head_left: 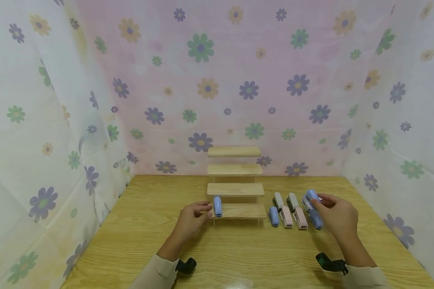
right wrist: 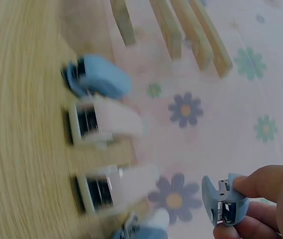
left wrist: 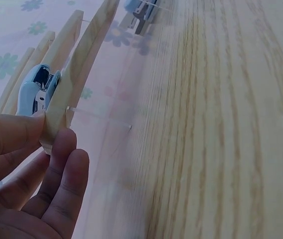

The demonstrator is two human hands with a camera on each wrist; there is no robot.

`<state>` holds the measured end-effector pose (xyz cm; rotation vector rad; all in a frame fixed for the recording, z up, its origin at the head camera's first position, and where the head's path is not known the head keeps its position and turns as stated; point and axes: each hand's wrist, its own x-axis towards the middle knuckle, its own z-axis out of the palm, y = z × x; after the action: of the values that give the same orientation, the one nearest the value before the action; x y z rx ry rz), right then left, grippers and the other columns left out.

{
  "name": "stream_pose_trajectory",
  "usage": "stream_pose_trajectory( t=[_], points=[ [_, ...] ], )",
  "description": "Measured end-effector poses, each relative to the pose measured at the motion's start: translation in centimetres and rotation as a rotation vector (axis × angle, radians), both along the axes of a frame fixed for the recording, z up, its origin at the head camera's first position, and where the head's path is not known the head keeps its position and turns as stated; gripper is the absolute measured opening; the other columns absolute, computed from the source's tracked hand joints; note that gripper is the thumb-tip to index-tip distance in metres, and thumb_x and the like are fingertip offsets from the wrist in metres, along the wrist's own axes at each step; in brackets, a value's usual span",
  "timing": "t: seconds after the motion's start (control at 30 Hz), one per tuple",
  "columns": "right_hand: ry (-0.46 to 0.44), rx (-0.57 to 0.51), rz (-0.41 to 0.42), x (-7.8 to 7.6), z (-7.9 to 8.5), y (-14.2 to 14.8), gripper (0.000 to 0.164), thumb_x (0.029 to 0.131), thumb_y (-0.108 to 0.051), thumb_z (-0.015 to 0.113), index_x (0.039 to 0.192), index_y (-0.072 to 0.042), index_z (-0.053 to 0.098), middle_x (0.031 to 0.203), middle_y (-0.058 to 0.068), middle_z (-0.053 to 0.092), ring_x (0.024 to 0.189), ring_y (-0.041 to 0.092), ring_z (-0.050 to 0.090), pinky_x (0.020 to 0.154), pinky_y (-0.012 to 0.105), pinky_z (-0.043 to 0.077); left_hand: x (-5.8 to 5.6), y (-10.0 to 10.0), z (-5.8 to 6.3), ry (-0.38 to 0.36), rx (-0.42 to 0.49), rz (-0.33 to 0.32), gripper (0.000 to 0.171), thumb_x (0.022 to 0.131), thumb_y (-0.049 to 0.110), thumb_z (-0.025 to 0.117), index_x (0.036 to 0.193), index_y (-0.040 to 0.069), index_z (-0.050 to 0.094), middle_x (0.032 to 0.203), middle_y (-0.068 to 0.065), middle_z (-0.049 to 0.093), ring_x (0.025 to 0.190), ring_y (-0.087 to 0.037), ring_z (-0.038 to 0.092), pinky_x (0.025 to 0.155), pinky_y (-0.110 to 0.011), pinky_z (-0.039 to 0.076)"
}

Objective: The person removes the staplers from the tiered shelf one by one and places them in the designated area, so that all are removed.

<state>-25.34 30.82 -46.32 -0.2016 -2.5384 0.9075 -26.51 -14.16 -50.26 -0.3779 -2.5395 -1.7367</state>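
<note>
On the left end of the lowest step of a wooden tiered stand (head_left: 242,210) stands a small light-blue stapler (head_left: 218,206). My left hand (head_left: 192,218) is at that end, its thumb and fingers pinching the board's edge beside the stapler; the left wrist view shows the thumb (left wrist: 12,130) close against both. At the right, my right hand (head_left: 338,216) holds another blue stapler (right wrist: 226,200) between thumb and fingers, raised over the grouped staplers. Below it a blue stapler (head_left: 316,219) rests on the table, partly covered by the hand.
Right of the stand, several small staplers sit in two rows: white ones (head_left: 292,201) behind, pink ones (head_left: 300,218) and a blue one (head_left: 273,216) in front. The stand's upper steps (head_left: 234,170) rise toward a flowered cloth backdrop (head_left: 224,80) behind the wooden table (head_left: 238,257).
</note>
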Motion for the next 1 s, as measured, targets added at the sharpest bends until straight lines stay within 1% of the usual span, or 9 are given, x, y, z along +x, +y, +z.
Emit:
stream_pose_trajectory(
  t=[0.07,0.2,0.33,0.5,0.6,0.73,0.83,0.93,1.0],
  points=[
    [-0.033,-0.004,-0.025,-0.2,-0.3,1.4,0.053,0.098,-0.051,0.068,0.129,-0.008,0.074,0.11,0.021,0.077,0.069,0.016,0.067,0.047,0.029,0.047,0.0,0.0,0.0,0.003,0.005,0.0,0.027,0.1,0.012,0.07,0.124,0.001,0.074,0.147,-0.016,0.059,0.102,-0.022,0.074,0.078,-0.021,0.063],
    [-0.103,-0.025,-0.081,-0.6,-0.8,3.7,0.057,0.097,-0.054,0.066,0.131,-0.009,0.073,0.112,0.019,0.077,0.069,0.012,0.064,0.052,0.029,0.046,-0.1,0.0,0.0,0.005,0.011,0.006,0.027,0.099,0.012,0.071,0.123,0.0,0.075,0.146,-0.017,0.06,0.1,-0.021,0.074,0.077,-0.022,0.063],
    [-0.168,-0.036,-0.106,-0.8,-0.8,5.0,0.061,0.096,-0.057,0.065,0.132,-0.008,0.072,0.117,0.02,0.076,0.076,0.02,0.068,0.055,0.029,0.047,-0.1,0.0,0.0,0.011,0.009,0.011,0.026,0.099,0.011,0.072,0.123,0.0,0.075,0.146,-0.017,0.06,0.1,-0.022,0.074,0.076,-0.023,0.063],
    [-0.216,-0.064,-0.089,-0.9,-0.8,6.2,0.067,0.093,-0.061,0.067,0.132,-0.007,0.072,0.12,0.023,0.074,0.085,0.026,0.07,0.058,0.031,0.051,-0.1,0.0,0.0,0.003,0.005,0.011,0.026,0.099,0.012,0.071,0.123,0.002,0.076,0.146,-0.015,0.06,0.103,-0.024,0.074,0.077,-0.023,0.063],
    [-0.234,-0.082,-0.068,-0.9,-1.0,7.0,0.069,0.092,-0.065,0.068,0.131,-0.008,0.072,0.117,0.021,0.075,0.087,0.026,0.069,0.059,0.031,0.052,-0.1,0.0,0.0,-0.013,0.01,0.014,0.026,0.099,0.013,0.071,0.123,0.003,0.076,0.147,-0.014,0.06,0.105,-0.024,0.073,0.078,-0.022,0.063],
    [-0.258,-0.104,-0.047,-0.9,-1.6,8.0,0.069,0.09,-0.066,0.069,0.127,-0.008,0.075,0.115,0.018,0.076,0.095,0.031,0.068,0.06,0.031,0.053,-0.1,0.1,0.0,-0.016,0.019,0.011,0.026,0.099,0.013,0.071,0.123,0.002,0.076,0.147,-0.014,0.06,0.105,-0.025,0.074,0.078,-0.023,0.063],
    [-0.296,-0.131,-0.041,-0.9,-2.1,8.5,0.069,0.089,-0.068,0.069,0.126,-0.01,0.076,0.123,0.021,0.073,0.104,0.036,0.066,0.062,0.031,0.054,0.0,0.1,-0.1,-0.006,0.018,0.006,0.027,0.099,0.012,0.071,0.123,0.001,0.075,0.147,-0.016,0.06,0.104,-0.026,0.074,0.077,-0.023,0.063],
    [-0.317,-0.158,-0.029,-0.9,-2.6,8.7,0.071,0.088,-0.07,0.068,0.127,-0.011,0.075,0.131,0.024,0.068,0.107,0.039,0.065,0.063,0.032,0.055,-0.1,0.1,-0.2,-0.001,0.016,0.007,0.027,0.099,0.012,0.072,0.123,0.001,0.075,0.146,-0.016,0.06,0.104,-0.026,0.074,0.077,-0.023,0.063],
    [-0.32,-0.161,-0.016,-0.9,-2.8,8.7,0.071,0.089,-0.07,0.068,0.128,-0.011,0.075,0.132,0.025,0.066,0.107,0.039,0.065,0.063,0.032,0.055,-0.1,0.0,-0.2,0.007,0.013,0.005,0.027,0.099,0.011,0.071,0.123,0.001,0.075,0.146,-0.017,0.06,0.103,-0.026,0.074,0.076,-0.023,0.064]
  ],
)
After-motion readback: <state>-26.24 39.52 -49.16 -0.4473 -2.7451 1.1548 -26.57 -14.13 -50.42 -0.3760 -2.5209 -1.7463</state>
